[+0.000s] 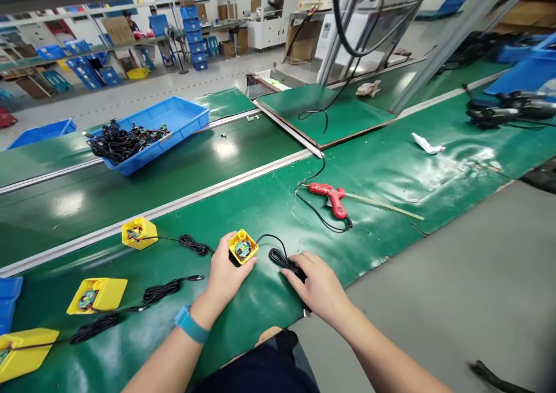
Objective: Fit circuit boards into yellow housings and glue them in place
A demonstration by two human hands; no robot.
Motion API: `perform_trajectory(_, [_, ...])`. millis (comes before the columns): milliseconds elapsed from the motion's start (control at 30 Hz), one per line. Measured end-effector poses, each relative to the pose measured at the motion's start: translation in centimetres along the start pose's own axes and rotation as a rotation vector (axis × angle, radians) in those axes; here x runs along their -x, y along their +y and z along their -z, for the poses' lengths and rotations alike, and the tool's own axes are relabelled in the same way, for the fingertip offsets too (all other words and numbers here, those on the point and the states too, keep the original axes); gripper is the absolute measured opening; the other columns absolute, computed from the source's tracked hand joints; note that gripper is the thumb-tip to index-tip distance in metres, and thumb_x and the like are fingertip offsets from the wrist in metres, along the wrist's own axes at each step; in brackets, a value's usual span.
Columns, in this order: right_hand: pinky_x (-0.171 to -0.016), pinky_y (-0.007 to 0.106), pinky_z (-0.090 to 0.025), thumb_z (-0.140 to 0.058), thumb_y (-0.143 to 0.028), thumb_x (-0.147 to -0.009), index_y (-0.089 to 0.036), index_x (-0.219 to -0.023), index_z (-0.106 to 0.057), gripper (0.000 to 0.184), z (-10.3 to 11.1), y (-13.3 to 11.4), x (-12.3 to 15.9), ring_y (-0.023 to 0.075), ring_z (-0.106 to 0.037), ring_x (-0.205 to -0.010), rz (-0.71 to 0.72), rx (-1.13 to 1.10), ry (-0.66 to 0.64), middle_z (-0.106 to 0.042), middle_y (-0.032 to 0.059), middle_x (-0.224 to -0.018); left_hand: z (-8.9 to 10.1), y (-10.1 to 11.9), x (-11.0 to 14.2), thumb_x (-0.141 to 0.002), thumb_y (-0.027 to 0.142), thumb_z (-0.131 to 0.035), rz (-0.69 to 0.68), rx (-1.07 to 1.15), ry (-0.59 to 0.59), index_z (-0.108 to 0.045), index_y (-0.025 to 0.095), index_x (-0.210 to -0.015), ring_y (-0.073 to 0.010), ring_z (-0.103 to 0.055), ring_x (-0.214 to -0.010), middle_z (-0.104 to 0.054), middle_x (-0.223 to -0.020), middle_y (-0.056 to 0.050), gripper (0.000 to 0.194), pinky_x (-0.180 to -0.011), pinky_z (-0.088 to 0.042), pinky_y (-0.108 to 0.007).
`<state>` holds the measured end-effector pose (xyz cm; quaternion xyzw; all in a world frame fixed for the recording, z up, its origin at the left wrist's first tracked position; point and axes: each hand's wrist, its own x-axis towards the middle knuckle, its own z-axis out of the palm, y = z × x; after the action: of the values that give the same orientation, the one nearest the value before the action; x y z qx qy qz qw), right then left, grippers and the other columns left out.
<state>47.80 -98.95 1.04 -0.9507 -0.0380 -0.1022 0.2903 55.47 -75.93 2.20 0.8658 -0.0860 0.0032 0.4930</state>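
Note:
My left hand [228,269] is wrapped round a small yellow plastic housing [253,256], its open side facing up. Inside the housing sits a round green circuit board [242,249]. A black cable runs from it to a coiled, bundled cable [282,258] at my right. My right hand [316,280] has its thumb and fingers closed round that bundle, which rests at the table. To the left lie more yellow housings [112,293], each with a board and its own bundled black cable [161,290].
A red glue gun [332,197] with a long glue stick lies beyond my right hand, its cord looping nearby. A blue tray [182,115] of cables and boards sits across the conveyor channel. White paper [428,144] lies at right. The green table's [369,254] front edge runs diagonally.

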Motion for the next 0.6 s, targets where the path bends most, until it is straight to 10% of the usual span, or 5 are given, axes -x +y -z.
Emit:
perform_trajectory(233, [-0.066,0.032,-0.057,-0.058,-0.054,-0.095,-0.023,-0.091,-0.070,0.033,1.1,-2.1,-0.5,0.0227,-0.070,-0.072,0.109,-0.348,-0.157,-0.073,0.0080,-0.086,2.7,1.2,5.8,-0.067,0.027,-0.084,0.104,0.138,0.179,-0.056,0.023,-0.123,-0.0223,-0.071,-0.099,-0.072,-0.112,-0.006,0.062,-0.091,-0.059,-0.038])
perform_trajectory(367, [-0.053,0.029,-0.051,-0.055,-0.062,-0.094,-0.022,-0.099,-0.070,0.043,0.2,-6.2,-2.5,0.0182,-0.061,-0.052,0.062,-0.513,-0.637,-0.066,0.0025,-0.064,6.3,0.7,11.7,-0.064,0.027,-0.087,0.186,0.085,0.436,-0.055,0.023,-0.124,-0.0236,-0.071,-0.101,-0.071,-0.114,-0.008,0.069,-0.091,-0.060,-0.039])
perform_trajectory(600, [-0.060,0.028,-0.047,-0.057,-0.070,-0.086,-0.018,-0.096,-0.065,0.054,-5.7,-20.3,-2.6,0.0145,-0.056,-0.056,0.153,-0.630,-1.302,-0.056,-0.0033,-0.065,12.1,-2.3,24.5,-0.068,0.034,-0.085,0.489,0.039,0.978,-0.054,0.021,-0.119,-0.0221,-0.073,-0.094,-0.072,-0.105,-0.006,0.061,-0.086,-0.059,-0.036])
